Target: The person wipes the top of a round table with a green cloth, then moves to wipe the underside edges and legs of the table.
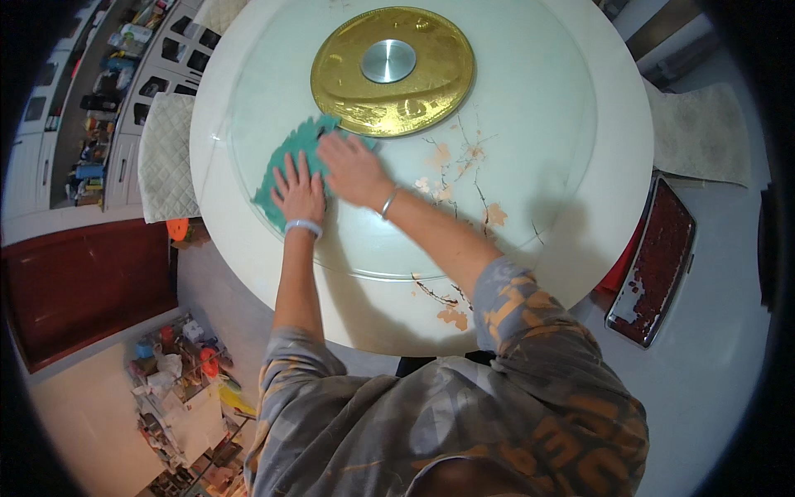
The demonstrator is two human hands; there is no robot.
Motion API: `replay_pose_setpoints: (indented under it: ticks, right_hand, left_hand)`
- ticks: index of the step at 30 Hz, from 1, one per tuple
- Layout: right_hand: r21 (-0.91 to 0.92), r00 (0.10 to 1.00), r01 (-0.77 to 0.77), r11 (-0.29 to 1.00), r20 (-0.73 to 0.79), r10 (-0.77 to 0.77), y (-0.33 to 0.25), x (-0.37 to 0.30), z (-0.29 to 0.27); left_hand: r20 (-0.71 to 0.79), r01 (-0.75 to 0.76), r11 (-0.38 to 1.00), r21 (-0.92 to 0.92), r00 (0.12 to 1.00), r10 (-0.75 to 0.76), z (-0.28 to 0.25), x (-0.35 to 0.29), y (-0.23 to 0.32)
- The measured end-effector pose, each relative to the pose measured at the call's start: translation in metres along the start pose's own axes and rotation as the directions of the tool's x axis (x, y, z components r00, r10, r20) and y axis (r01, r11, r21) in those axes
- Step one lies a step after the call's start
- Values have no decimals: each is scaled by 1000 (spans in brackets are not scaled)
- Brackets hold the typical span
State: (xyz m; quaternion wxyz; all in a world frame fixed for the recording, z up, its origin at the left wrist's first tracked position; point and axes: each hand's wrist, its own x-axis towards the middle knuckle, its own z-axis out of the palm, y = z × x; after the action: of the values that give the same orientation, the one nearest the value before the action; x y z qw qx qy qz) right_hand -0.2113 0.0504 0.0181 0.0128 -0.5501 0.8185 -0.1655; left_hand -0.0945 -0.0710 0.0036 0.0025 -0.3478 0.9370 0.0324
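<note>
A green cloth (pixel 295 141) with a jagged edge lies spread on the round glass turntable (pixel 530 108). My left hand (pixel 300 190) presses flat on the cloth's near part, fingers spread, a pale bangle at the wrist. Just to its right, my right hand (pixel 356 170) rests on the cloth with fingers stretched toward the far left; a silver bangle circles that wrist. Neither hand grips the cloth. Beyond them sits a shiny gold disc (pixel 339 74) with a silver round hub (pixel 388 61) at its centre. Its near edge is close to the cloth and my right fingertips.
The turntable sits on a round white table (pixel 625 166) with a floral branch pattern. Padded covered chairs (pixel 168 153) flank it. A dark red-topped metal-edged piece (pixel 654 261) stands at right. Shelves (pixel 103 91) of goods and a dark red panel (pixel 87 286) are at left.
</note>
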Motion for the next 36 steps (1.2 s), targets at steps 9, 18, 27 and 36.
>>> replay_pose_setpoints:
  ticks: [9, 18, 27, 36]
  right_hand:
    - [-118, 887, -461, 879, -92, 453, 194, -150, -64]
    - [-25, 892, -437, 899, -142, 429, 84, -280, -41]
    - [146, 996, -86, 986, 49, 79, -47, -135, -17]
    - [-52, 985, -136, 989, -117, 129, 52, -44, -11]
  left_hand:
    - [-43, -484, 854, -192, 873, 485, -2, -7, 253]
    - [64, -631, 689, -357, 719, 692, -6, -139, 210]
    - [178, -343, 937, -66, 920, 350, -17, -135, 14]
    - [56, -160, 987, -7, 986, 160, -3, -5, 62]
